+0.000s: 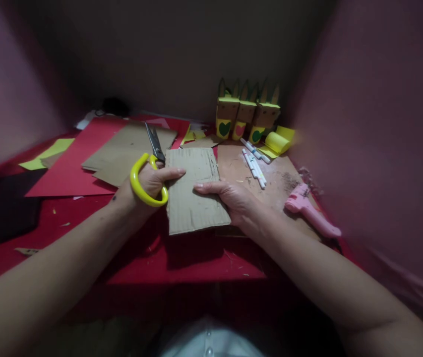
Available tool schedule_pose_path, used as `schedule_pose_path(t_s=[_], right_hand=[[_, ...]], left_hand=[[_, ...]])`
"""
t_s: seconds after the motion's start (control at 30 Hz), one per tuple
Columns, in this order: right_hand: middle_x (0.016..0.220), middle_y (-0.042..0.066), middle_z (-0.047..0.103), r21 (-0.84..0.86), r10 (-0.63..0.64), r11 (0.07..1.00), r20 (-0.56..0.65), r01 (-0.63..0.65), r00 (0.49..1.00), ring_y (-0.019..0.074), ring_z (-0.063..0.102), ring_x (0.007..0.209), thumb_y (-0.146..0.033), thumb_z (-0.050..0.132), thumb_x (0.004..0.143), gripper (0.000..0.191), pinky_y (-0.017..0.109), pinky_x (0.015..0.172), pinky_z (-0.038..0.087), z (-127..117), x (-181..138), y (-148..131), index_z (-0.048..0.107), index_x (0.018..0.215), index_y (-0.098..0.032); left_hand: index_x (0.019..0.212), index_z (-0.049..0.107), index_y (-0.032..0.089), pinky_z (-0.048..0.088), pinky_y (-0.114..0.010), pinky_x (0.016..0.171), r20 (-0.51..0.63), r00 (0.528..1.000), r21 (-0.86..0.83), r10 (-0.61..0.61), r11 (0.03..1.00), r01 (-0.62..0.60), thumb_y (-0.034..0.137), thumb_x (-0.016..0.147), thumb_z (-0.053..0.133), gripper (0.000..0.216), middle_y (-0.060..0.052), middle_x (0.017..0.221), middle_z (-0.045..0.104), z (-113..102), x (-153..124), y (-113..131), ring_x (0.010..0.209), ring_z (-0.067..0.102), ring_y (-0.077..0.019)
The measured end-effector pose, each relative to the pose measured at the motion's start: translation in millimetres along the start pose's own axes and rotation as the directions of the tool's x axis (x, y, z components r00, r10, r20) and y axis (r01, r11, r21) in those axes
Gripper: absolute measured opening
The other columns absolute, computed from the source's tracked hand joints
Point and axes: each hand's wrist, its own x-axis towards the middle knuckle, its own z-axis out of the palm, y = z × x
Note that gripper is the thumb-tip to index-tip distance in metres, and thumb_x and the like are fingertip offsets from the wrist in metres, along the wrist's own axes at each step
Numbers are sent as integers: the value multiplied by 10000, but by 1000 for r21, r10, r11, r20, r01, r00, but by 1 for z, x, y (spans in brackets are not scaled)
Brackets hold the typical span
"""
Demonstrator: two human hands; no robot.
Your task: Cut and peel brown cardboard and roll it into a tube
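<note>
Here's the piece of cardboard (196, 210), right in the middle, raised over the front of the tabletop (129, 263) with a dark shadow beneath it, its surface rough and creased, a torn patch near the upper right corner. Both hands have it: the left hand (149, 181) is closed on the left edge, thumb flat on the face, the other fingers mostly hidden, and the right hand (235, 201) grips the right edge the same way, its thumb pointing across toward the other. And look at the scissors (155, 144), hanging on that left hand, a yellow handle loop around it, blades pointing away past the cardboard's top left corner! Just beyond, to the left, cardboard sheets (122, 148) lie over red paper (62, 168), with yellow paper (53, 151) poking out alongside. Over on the right, a brown board (229, 158) carries white markers (254, 171), lying in a loose bunch, and near its right edge there's a pink glue gun (311, 210). Behind the markers curls a yellow paper strip (280, 141), and at the back stand three eared figures (247, 116) in a row, hearts on their fronts: green, pink, green.
</note>
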Motion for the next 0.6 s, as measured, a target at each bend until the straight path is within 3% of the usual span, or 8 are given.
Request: schedule_pose_path(t_s=[0.2,0.4,0.53,0.6], right_hand=[[650,20,665,25,58,998,-12,-58,998,168,608,611,-124,743,610,291,339,672,511,1,-1,-2,675,892,-109],[670,23,673,39,24,999,6,-24,1000,182,630,698,-92,739,586,318,335,722,509,2,-2,-3,684,899,-111],[709,37,689,23,20,1000,-11,-20,1000,205,637,754,-114,749,586,303,366,763,507,1,-1,-2,690,883,-128],[717,43,694,19,27,999,-25,-27,999,210,637,740,-141,762,587,304,373,747,511,1,0,-2,692,882,-134]], left_hand=[[686,681,124,563,-366,660,-64,994,-14,-86,996,86,71,480,714,216,-63,581,711,3,0,2,640,681,-263],[648,668,105,518,-279,521,-117,987,29,-113,993,117,47,497,687,163,-70,549,692,5,0,5,617,677,-247],[701,680,101,531,-295,539,-93,987,56,-130,989,136,83,519,712,185,-77,555,688,1,3,4,700,697,-288],[724,684,106,555,-324,605,-58,995,67,-84,994,87,106,518,733,212,-79,580,697,-2,4,2,753,702,-307]])
